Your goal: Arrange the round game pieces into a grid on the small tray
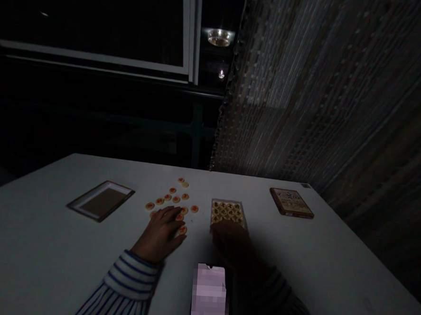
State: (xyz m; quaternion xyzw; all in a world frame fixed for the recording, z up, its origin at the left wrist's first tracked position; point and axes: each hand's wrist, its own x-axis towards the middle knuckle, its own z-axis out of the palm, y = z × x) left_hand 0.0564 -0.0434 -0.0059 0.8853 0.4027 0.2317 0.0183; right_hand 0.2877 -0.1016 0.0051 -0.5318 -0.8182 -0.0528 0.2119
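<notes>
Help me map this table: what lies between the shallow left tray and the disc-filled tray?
Scattered red-marked discs, with the left hand over some; the head view shows this.

Pieces (pixel 226 213) in tray (pixel 244 215), box (pixel 292 203) further right

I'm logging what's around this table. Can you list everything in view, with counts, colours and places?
Table: 1, white, under the hands
Loose round pieces: over ten, pale, mostly red-marked, by and under left hand
Tray: 1, pale-rimmed, at right hand
Dark-marked pieces: about a dozen showing, yellowish, in the tray
Open shallow box: 1, brown and white, table's left
Printed box: 1, brown and tan, table's right
Phone: 1, lit pinkish screen, bottom centre
Strand curtain: 1, greyish, upper right
Window frame: 1, pale, upper left
Lights: 2, whitish, top centre
Sleeves: 2, blue-striped white, below hands
Left hand: 1, shadowed, over loose pieces
Right hand: 1, dark in shadow, over tray's near end
</notes>
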